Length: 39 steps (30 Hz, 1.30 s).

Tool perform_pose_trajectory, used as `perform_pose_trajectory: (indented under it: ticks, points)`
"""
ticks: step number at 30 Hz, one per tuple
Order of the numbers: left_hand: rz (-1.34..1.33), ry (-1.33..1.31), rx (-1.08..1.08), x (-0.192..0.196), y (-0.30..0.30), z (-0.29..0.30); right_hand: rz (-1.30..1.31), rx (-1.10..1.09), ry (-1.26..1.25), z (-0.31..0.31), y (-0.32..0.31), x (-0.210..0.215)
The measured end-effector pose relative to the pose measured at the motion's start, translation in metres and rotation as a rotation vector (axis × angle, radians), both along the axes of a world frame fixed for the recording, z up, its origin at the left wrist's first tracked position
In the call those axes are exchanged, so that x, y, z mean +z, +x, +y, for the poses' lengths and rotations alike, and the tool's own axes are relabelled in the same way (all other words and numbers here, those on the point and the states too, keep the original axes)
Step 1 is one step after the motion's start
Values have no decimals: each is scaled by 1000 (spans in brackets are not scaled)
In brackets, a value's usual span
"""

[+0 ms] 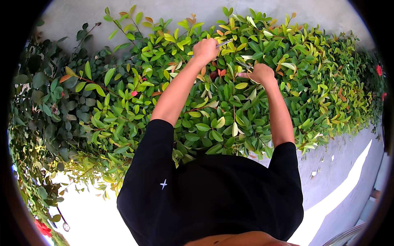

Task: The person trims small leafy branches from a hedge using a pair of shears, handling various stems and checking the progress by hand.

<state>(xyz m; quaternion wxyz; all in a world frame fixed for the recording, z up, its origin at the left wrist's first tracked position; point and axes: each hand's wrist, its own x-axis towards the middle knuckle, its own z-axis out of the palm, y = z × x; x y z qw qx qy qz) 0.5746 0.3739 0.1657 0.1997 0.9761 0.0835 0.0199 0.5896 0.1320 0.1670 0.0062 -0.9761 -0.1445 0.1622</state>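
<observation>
Both arms reach forward over a leafy green hedge (pixel 205 127). My left hand (pixel 206 50) is closed in a fist near the far side of the hedge. From its right side sticks a slim, grey, metal-looking piece (pixel 223 43); the rest is hidden in the fist, so its kind cannot be told. My right hand (pixel 262 74) is closed on what look like scissors (pixel 245 64). Their narrow blade points up and left into the leaves, and a light loop shows under the fingers. Small reddish leaves (pixel 221 73) lie between the two hands.
A pale grey wall (pixel 94 14) runs behind the hedge. Darker foliage (pixel 39 102) fills the left side, and a red flower (pixel 43 228) shows at lower left. On the right, grey paving (pixel 328 172) carries a bright sunlit strip and a few fallen leaves.
</observation>
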Motion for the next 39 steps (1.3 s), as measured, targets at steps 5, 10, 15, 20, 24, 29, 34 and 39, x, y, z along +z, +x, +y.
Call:
perform_pose_trajectory:
  ticks: [5,10,15,20,24,29,34,39]
  points:
    - [-19,-33,14,6,-15,3,57,86,-50,19,30,-14]
    - [-74,-47,37,21,-41,6,78,54,-12,34,45,-15]
    - [-152,-132,63,11,-58,12,148,145,-28,19,23,11]
    - [-104,-197,22,-6,-64,10,98,112,37,3,19,34]
    - [-133,-254,-6,-15,-72,0,89,116,-3,5,40,19]
    - [-142,-248,-10,-12,-87,1,-59,155,2,25,54,-12]
    - [-154,-280,51,-11,-96,13,-194,172,26,55,47,-11]
    - [-198,-290,99,-14,-100,30,-254,212,254,88,44,-8]
